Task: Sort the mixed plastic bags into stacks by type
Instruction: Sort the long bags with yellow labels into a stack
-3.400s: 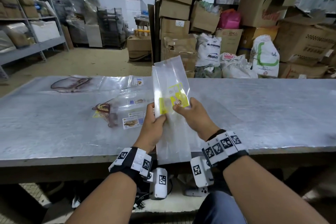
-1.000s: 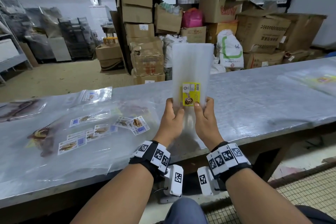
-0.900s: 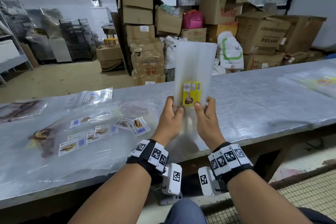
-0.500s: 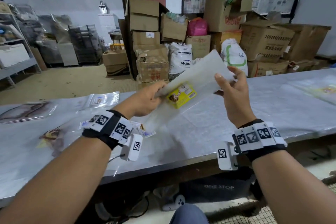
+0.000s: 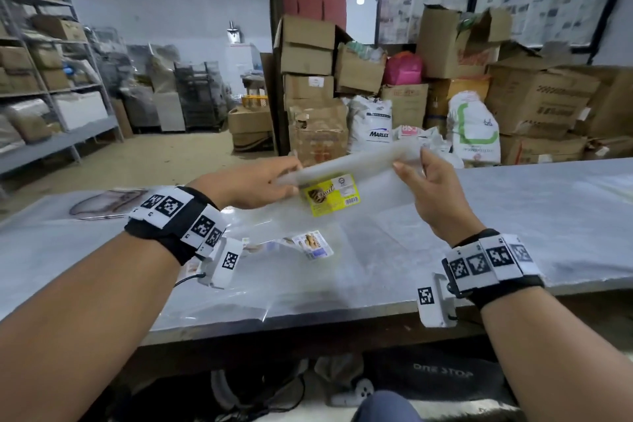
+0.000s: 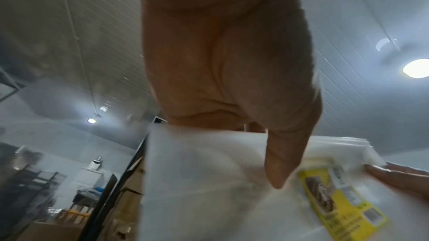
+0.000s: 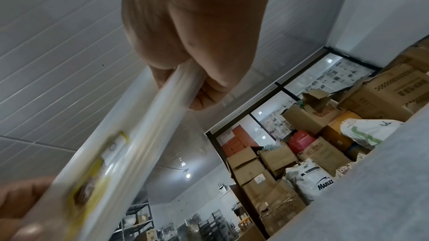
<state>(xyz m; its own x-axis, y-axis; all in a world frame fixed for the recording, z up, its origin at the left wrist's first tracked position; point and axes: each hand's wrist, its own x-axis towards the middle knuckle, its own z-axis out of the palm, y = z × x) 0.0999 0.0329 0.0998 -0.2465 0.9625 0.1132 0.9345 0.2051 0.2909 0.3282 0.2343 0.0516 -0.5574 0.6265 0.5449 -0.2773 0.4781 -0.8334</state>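
Above the grey surface (image 5: 513, 216) at frame centre, a clear bag (image 5: 346, 166) spans 2 hands: left hand (image 5: 253, 187) pinches its left end, right hand (image 5: 435, 188) its right.

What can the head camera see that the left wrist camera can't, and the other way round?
Only the head view shows the grey table, the bags with blue-and-white labels lying on it, and the whole right hand holding the far end of the bag bundle.

Only the left wrist view shows the left hand's thumb pressed across the bundle, and the ceiling lamp.

Both show the left hand gripping the bundle of clear bags with its yellow label.
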